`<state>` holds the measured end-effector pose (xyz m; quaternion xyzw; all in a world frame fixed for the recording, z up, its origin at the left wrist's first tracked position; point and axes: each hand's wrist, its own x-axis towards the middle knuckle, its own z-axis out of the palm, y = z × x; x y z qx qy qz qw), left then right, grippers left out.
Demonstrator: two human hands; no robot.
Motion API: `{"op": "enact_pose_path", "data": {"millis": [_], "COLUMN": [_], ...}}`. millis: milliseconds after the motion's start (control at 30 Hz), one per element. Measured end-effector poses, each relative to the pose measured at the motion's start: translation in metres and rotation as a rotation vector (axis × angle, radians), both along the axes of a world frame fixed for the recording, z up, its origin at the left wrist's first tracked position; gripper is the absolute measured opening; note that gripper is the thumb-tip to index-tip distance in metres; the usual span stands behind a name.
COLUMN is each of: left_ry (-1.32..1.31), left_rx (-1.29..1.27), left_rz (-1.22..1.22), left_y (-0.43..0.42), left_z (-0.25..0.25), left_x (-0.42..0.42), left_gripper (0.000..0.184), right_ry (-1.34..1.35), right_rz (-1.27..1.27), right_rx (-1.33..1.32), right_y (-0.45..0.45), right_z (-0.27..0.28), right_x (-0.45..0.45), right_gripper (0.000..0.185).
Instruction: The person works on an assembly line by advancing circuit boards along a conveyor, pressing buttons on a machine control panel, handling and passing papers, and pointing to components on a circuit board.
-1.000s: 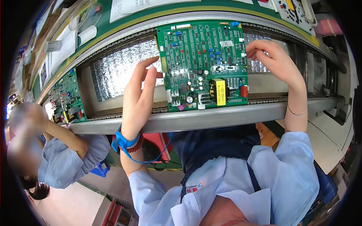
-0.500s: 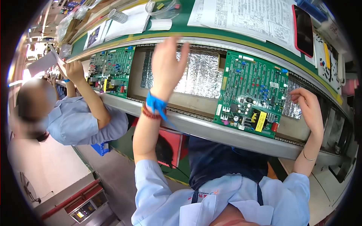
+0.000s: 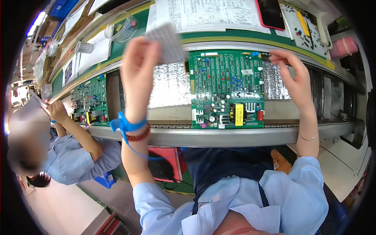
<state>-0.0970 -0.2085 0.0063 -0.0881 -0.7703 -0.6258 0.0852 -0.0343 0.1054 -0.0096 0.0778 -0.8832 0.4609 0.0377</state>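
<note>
My left hand (image 3: pixel 139 64), with a blue strap on its wrist, pinches a small printed sheet (image 3: pixel 167 43) between thumb and fingers. Motion blurs the sheet, and its print cannot be read. It is raised above the conveyor, left of a green circuit board (image 3: pixel 231 86). That board lies across the conveyor rails in front of me, carrying a yellow transformer (image 3: pixel 239 114) and many small parts. By the board's upper right corner is my right hand (image 3: pixel 291 74), its fingers loosely bent and apart with nothing in them; whether they touch the board I cannot tell.
The front conveyor rail (image 3: pixel 168 137) runs between me and the boards. A second circuit board (image 3: pixel 89 100) lies farther left, beside a co-worker (image 3: pixel 70 145) holding papers. Behind the conveyor are printed drawings (image 3: pixel 211 15), a phone (image 3: pixel 270 13), a clear round dish (image 3: pixel 121 27) and a parts board (image 3: pixel 303 27).
My left hand has picked up the small sheet from the back table and lifted it. My right hand has moved up beside the board's upper corner. The view has shifted right.
</note>
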Motion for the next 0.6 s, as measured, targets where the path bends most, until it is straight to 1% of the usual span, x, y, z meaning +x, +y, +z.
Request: {"op": "enact_pose_path", "data": {"millis": [33, 100, 133, 167, 233, 267, 333, 367, 400, 433, 467, 500, 533, 567, 600], "left_ry": [-0.081, -0.209, -0.285, -0.363, -0.387, -0.337, -0.289, -0.244, -0.199, -0.201, -0.187, -0.173, -0.208, -0.212, -0.189], "left_rx": [0.103, 0.218, 0.299, 0.378, 0.366, 0.356, 0.342, 0.354, 0.367, 0.367, 0.305, 0.245, 0.271, 0.273, 0.216], "left_rz": [-0.066, -0.414, -0.466, -0.519, -0.516, -0.478, -0.443, -0.428, -0.412, -0.414, -0.445, -0.475, -0.454, -0.453, -0.455], "left_y": [0.027, 0.051, 0.066, 0.078, 0.090, 0.093, 0.095, 0.095, 0.095, 0.094, 0.091, 0.090, 0.092, 0.091, 0.090], "left_z": [0.008, 0.005, 0.007, 0.010, 0.008, 0.007, 0.002, -0.001, -0.003, -0.006, -0.008, -0.010, -0.011, -0.013, -0.014], "left_x": [0.017, 0.028, 0.032, 0.034, 0.034, 0.035, 0.038, 0.039, 0.039, 0.038, 0.037, 0.036, 0.037, 0.038, 0.038], "left_gripper": [0.011, 0.012, 0.012, 0.012, 0.014, 0.017, 0.019, 0.023, 0.027, 0.027, 0.030, 0.033, 0.034, 0.034, 0.033], "right_ry": [0.122, 0.065, -0.031, -0.040, -0.118, -0.111, -0.116, -0.114, -0.117, -0.122, -0.125, -0.094, -0.064, -0.068, -0.056], "right_rz": [0.032, 0.138, 0.221, 0.233, 0.217, 0.213, 0.171, 0.167, 0.145, 0.124, 0.121, 0.102, 0.084, 0.083, 0.072], "right_rx": [-0.107, -0.462, -0.623, -0.743, -0.779, -0.777, -0.796, -0.797, -0.755, -0.713, -0.713, -0.703, -0.694, -0.692, -0.631], "right_y": [-0.007, -0.026, -0.029, -0.038, -0.038, -0.038, -0.038, -0.038, -0.037, -0.038, -0.040, -0.044, -0.046, -0.046, -0.045], "right_z": [0.000, 0.003, 0.004, 0.002, -0.002, -0.003, -0.005, -0.004, -0.002, 0.000, 0.002, 0.005, 0.006, 0.005, 0.003], "right_x": [-0.001, 0.005, 0.008, 0.011, 0.016, 0.016, 0.017, 0.016, 0.015, 0.015, 0.014, 0.014, 0.014, 0.014, 0.014], "right_gripper": [0.033, 0.056, 0.072, 0.072, 0.071, 0.071, 0.060, 0.060, 0.053, 0.046, 0.046, 0.040, 0.034, 0.034, 0.033]}}
